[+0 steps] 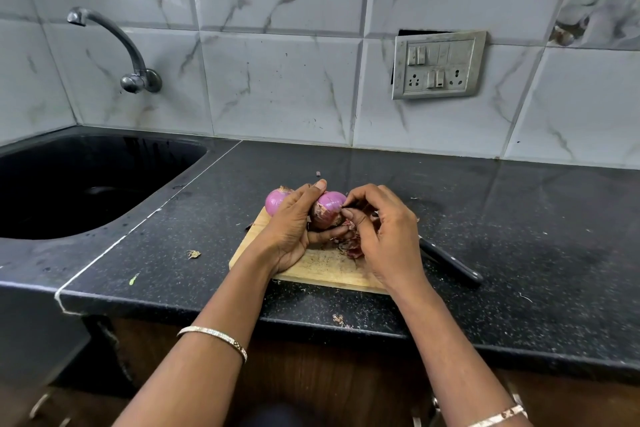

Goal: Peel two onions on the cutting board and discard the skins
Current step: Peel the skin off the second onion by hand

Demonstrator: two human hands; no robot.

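Head view: two onions, one cutting board [322, 269]. The left hand [294, 229] grips the half-peeled onion [329, 209] just above the board, and the right hand [384, 232] pinches its skin [337, 218]. The other onion [276, 201] (smooth, pink) sits at the board's far left corner. One knife [450, 262] lies to the right.

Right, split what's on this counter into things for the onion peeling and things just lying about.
For the job: onion in the left hand, right hand picking at its skin, second onion on the cutting board, loose skins.
Lying about: knife beside the board, tap, sink, switch plate.
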